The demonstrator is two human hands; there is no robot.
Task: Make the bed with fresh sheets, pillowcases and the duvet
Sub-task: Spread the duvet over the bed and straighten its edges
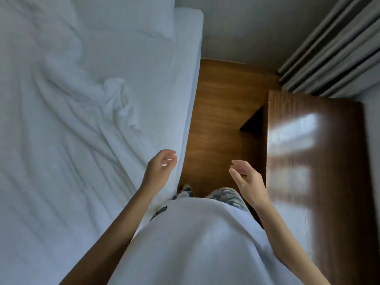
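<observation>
Head view looks straight down a narrow strip of wooden floor [222, 112] between a bed [191, 64] on the left and a dark wood desk [312, 153] on the right. White sheet [144, 64] covers the mattress and hangs down its side next to the floor. A white duvet [61, 124] lies rumpled across the bed, with long creases running diagonally and a bunched knot of fabric near the middle of the frame. A white pillow [127, 17] sits at the top of the bed, near the pale wall [246, 27]. Grey curtains [337, 50] hang in folds in the upper right corner, beyond the far end of the desk. Patches of window light fall on the glossy desk top.

The person stands in the strip, wearing a pale top and patterned trousers. The left hand [161, 167] hovers at the edge of the bed, fingers loosely curled, holding nothing. The right hand [245, 177] is raised over the floor near the desk, fingers relaxed and likewise holding nothing.
</observation>
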